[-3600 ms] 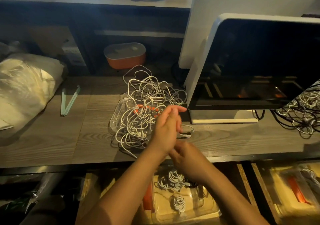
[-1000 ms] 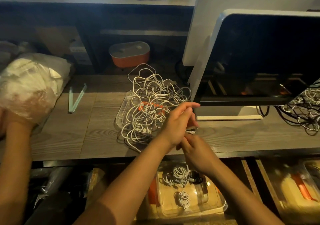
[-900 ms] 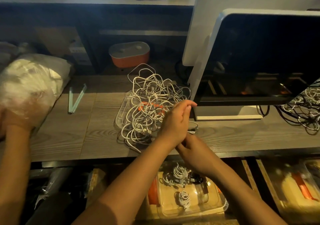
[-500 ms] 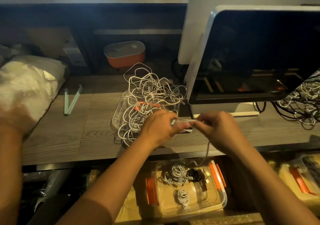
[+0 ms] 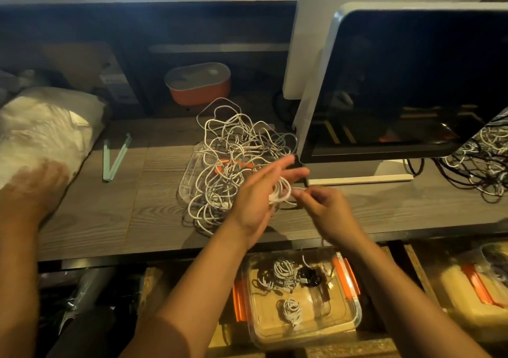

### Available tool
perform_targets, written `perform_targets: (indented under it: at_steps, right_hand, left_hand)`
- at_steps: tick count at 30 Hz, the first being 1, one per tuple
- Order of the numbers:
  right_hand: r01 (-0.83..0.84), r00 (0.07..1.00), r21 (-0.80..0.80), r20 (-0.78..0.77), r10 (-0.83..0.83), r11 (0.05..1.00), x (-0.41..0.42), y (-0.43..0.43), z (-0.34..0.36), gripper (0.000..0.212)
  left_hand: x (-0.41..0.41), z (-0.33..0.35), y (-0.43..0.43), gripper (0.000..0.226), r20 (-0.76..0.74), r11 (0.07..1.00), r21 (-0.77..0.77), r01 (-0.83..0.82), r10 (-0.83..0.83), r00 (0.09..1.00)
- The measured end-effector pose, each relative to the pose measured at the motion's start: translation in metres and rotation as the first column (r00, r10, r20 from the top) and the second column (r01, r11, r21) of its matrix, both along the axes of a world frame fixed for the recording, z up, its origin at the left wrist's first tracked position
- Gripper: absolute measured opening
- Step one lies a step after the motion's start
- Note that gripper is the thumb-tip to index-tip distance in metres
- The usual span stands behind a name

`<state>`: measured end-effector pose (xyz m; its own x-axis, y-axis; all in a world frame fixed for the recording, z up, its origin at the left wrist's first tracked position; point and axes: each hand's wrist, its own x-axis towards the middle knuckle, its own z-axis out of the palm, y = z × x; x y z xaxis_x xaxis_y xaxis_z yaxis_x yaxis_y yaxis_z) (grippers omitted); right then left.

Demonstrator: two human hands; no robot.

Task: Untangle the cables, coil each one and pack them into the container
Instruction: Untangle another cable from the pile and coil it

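Coiling step, one cable in hand. My left hand (image 5: pixel 258 195) is spread with the fingers straight and works as a spool: a white cable (image 5: pixel 281 192) is looped round it in a few turns. My right hand (image 5: pixel 324 209) pinches the loose run of that cable just beside the left palm, ready to lay another turn. Both hands are above the front of the desk (image 5: pixel 96 214).

Done so far: the container (image 5: pixel 356 316) sits open on the lower level, below the desk edge and under my wrists. In it are a white bundle (image 5: pixel 283 273), a black coil (image 5: pixel 309 275) touching it, and a small white coil (image 5: pixel 292 306) lying apart, nearer to me. I cannot tell how many cables make up the bundle.

Left to do: plenty. The big tangle (image 5: pixel 233 148) lies on the desk just beyond my left hand, heaped over a clear lid (image 5: pixel 189 184) with orange parts. A second heap (image 5: pixel 481 162) of black and white cables sits at the far right, partly behind the monitor (image 5: pixel 412 82). My guess is well under half done. This coil needs finishing, then dropping in the container.

Far left, another person's hand (image 5: pixel 38 184) rests on a white bag (image 5: pixel 44 126), blurred.
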<state>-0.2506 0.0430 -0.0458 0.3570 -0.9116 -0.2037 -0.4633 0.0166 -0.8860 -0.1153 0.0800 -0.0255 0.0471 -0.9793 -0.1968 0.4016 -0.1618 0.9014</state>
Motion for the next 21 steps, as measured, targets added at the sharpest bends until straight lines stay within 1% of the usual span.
perform_targets:
  at_steps: [1,3,4,5,6,7,8,9,10,11,12,14,15,16,17,19,21]
  right_hand:
    - [-0.048,0.999,0.024,-0.006,0.048,0.999,0.006,0.007,-0.001,0.033]
    - [-0.147,0.989,0.044,-0.003,0.147,0.988,0.016,0.019,-0.002,0.034]
    - [-0.185,0.983,0.047,0.016,0.185,0.982,0.02,0.022,-0.001,0.03]
    - [-0.221,0.975,0.032,0.014,0.22,0.975,0.023,0.025,0.0,0.023]
    - [-0.252,0.967,0.007,-0.014,0.252,0.968,0.025,0.026,0.001,0.017]
    - [-0.272,0.961,-0.012,-0.064,0.27,0.962,0.026,0.026,0.003,0.016]
    - [-0.276,0.957,-0.022,-0.104,0.272,0.961,0.025,0.025,0.005,0.017]
    - [-0.277,0.953,-0.033,-0.14,0.27,0.96,0.023,0.023,0.009,0.018]
    - [-0.288,0.944,-0.057,-0.185,0.274,0.956,0.02,0.02,0.013,0.019]
    - [-0.319,0.923,-0.088,-0.253,0.288,0.944,0.015,0.016,0.018,0.018]
    - [-0.364,0.891,-0.104,-0.329,0.314,0.926,0.011,0.011,0.023,0.017]
    - [-0.446,0.823,-0.069,-0.423,0.379,0.893,0.002,0.001,0.031,0.013]
    - [-0.451,0.811,-0.053,-0.44,0.385,0.891,-0.002,-0.003,0.033,0.009]
    - [-0.428,0.822,-0.059,-0.44,0.361,0.902,-0.006,-0.006,0.035,0.003]
    - [-0.394,0.84,-0.075,-0.434,0.326,0.916,-0.007,-0.008,0.036,0.002]
    - [-0.36,0.852,-0.099,-0.439,0.284,0.928,-0.009,-0.012,0.037,0.005]
    - [-0.362,0.846,-0.128,-0.461,0.268,0.923,-0.01,-0.013,0.037,0.008]
  left_hand:
    - [-0.004,0.001,-0.005,0.028,-0.028,0.995,0.007,-0.103,0.103,0.994]
    - [-0.009,0.002,-0.015,0.026,0.014,0.969,0.009,-0.248,0.248,0.969]
    - [-0.011,-0.001,-0.019,0.025,0.095,0.957,-0.028,-0.288,0.289,0.953]
    - [-0.011,-0.005,-0.024,0.024,0.229,0.947,-0.083,-0.309,0.32,0.919]
    - [-0.008,-0.008,-0.028,0.021,0.39,0.943,-0.137,-0.302,0.332,0.859]
    - [-0.005,-0.012,-0.031,0.018,0.563,0.948,-0.174,-0.267,0.318,0.763]
    - [-0.001,-0.013,-0.034,0.017,0.717,0.96,-0.185,-0.212,0.28,0.638]
    - [0.003,-0.016,-0.035,0.018,0.83,0.972,-0.176,-0.153,0.23,0.509]
    - [0.007,-0.019,-0.036,0.02,0.901,0.984,-0.153,-0.094,0.178,0.395]
    - [0.011,-0.021,-0.036,0.022,0.943,0.991,-0.129,-0.046,0.137,0.302]
    - [0.015,-0.022,-0.037,0.024,0.966,0.994,-0.112,-0.012,0.112,0.232]
    - [0.022,-0.024,-0.035,0.027,0.987,0.995,-0.1,0.03,0.095,0.13]
    - [0.024,-0.025,-0.034,0.028,0.991,0.994,-0.103,0.042,0.098,0.096]
    - [0.027,-0.025,-0.034,0.029,0.992,0.993,-0.103,0.05,0.099,0.075]
    - [0.028,-0.025,-0.034,0.031,0.994,0.994,-0.094,0.056,0.09,0.066]
    - [0.029,-0.025,-0.033,0.036,0.997,0.996,-0.046,0.072,0.041,0.072]
    - [0.029,-0.027,-0.032,0.051,0.993,0.993,0.013,0.121,-0.027,0.113]
